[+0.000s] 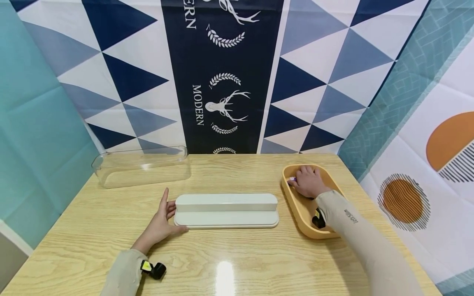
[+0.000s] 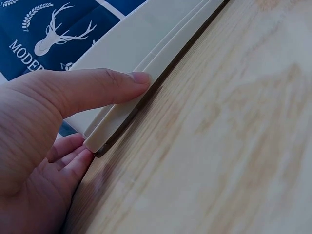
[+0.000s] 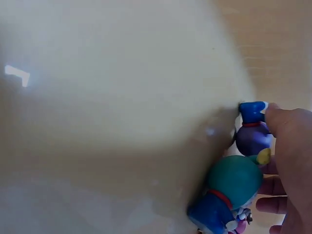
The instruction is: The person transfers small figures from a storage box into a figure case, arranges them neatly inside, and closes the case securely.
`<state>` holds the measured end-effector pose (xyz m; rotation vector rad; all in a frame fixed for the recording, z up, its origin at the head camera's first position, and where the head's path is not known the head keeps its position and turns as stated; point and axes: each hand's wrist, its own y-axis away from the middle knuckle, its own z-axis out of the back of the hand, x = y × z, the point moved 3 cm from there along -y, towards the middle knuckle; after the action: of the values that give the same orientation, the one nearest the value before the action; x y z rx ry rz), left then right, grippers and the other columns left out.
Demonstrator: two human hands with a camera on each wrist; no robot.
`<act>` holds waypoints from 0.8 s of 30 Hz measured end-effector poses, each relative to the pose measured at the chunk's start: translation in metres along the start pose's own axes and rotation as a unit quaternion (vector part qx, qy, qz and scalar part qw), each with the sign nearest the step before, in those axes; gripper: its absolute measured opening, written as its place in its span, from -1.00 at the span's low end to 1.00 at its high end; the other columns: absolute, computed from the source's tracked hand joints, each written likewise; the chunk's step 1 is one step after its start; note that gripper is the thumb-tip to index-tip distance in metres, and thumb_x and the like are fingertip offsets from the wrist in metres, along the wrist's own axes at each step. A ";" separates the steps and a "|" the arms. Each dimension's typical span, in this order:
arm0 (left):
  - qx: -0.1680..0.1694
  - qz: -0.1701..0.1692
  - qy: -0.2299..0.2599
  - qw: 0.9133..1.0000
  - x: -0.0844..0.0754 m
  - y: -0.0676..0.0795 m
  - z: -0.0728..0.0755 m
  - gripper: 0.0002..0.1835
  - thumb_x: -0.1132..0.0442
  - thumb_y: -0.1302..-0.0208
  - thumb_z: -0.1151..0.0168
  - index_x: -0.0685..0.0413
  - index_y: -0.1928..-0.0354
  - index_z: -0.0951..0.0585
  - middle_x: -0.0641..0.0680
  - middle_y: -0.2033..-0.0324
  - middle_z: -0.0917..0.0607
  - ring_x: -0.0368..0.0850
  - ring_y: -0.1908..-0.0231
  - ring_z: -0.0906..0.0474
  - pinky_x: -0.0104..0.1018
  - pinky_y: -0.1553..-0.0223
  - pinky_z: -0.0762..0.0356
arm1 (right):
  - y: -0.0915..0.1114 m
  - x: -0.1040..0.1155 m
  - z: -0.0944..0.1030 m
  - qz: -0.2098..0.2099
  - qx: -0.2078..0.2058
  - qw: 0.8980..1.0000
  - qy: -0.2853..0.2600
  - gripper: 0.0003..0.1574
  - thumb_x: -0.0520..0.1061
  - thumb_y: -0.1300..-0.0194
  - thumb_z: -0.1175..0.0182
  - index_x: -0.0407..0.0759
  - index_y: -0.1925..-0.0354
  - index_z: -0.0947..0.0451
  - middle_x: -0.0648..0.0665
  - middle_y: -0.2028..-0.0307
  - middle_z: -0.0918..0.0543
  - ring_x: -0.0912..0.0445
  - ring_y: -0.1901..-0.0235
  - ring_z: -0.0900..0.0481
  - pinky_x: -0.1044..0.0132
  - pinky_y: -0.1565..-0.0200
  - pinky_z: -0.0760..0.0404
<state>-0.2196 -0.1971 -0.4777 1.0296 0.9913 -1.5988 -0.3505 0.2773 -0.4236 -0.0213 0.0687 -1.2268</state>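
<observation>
Reaching into a yellow-orange rounded tray (image 1: 319,234), the right hand (image 1: 309,183), in the head view, is beyond a long white stepped base (image 1: 226,218) on the wood-grain worktop (image 1: 266,267). The left wrist view shows the left hand (image 2: 36,114) spread wide at that base's end; uneven pressure might skid it. In the right wrist view, a glossy purple-and-blue figurine (image 3: 253,139) lies against a green-and-blue figurine (image 3: 235,183); I can't tell whether it's gripped, and a loose pinch could let it slip or snag its neighbour.
</observation>
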 end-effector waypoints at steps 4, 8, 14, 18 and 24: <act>-0.001 -0.002 0.000 1.000 -0.001 0.000 0.000 0.48 0.45 0.08 -0.60 0.15 -0.54 0.47 0.45 -0.27 -0.34 0.37 -0.30 -0.31 0.03 -0.31 -0.29 | 0.000 -0.002 0.001 -0.008 0.007 1.000 -0.014 -0.43 0.16 -0.49 -0.05 -0.39 0.18 -0.53 -0.35 0.13 -0.43 -0.28 -0.01 -0.31 -0.21 0.03 -0.24; -0.002 -0.004 -0.004 1.000 -0.001 0.000 0.000 0.48 0.45 0.08 -0.60 0.16 -0.53 0.47 0.45 -0.27 -0.34 0.37 -0.30 -0.30 0.04 -0.32 -0.28 | 0.001 -0.004 0.002 -0.014 0.016 0.999 -0.024 -0.46 0.18 -0.46 -0.09 -0.29 0.31 -0.50 -0.33 0.17 -0.44 -0.26 0.02 -0.32 -0.17 0.09 -0.26; -0.002 -0.005 -0.003 1.000 -0.001 0.000 0.000 0.48 0.46 0.07 -0.59 0.17 -0.53 0.47 0.45 -0.27 -0.34 0.37 -0.30 -0.30 0.05 -0.32 -0.28 | 0.000 -0.003 0.004 -0.023 0.026 0.998 -0.047 -0.43 0.20 -0.44 -0.11 -0.32 0.28 -0.46 -0.42 0.09 -0.48 -0.32 -0.04 -0.30 -0.22 0.02 -0.24; 0.003 -0.007 0.001 1.000 -0.002 0.001 -0.001 0.47 0.45 0.05 -0.59 0.18 -0.53 0.48 0.46 -0.27 -0.33 0.39 -0.30 -0.29 0.05 -0.31 -0.29 | -0.001 -0.004 0.002 -0.042 0.045 0.997 -0.042 -0.36 0.24 -0.43 -0.10 -0.38 0.19 -0.48 -0.47 0.03 -0.45 -0.35 -0.06 -0.28 -0.25 -0.02 -0.25; 0.002 -0.011 -0.006 1.000 -0.005 0.001 0.000 0.47 0.44 0.06 -0.59 0.20 -0.53 0.47 0.47 -0.27 -0.34 0.39 -0.29 -0.29 0.05 -0.31 -0.27 | -0.003 -0.007 0.001 -0.057 0.072 0.995 -0.025 -0.19 0.33 -0.42 -0.06 -0.45 0.03 -0.54 -0.43 0.02 -0.44 -0.33 -0.05 -0.27 -0.24 -0.05 -0.26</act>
<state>-0.2181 -0.1955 -0.4736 1.0134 0.9959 -1.6234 -0.3551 0.2826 -0.4223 0.0700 -0.0653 -1.3426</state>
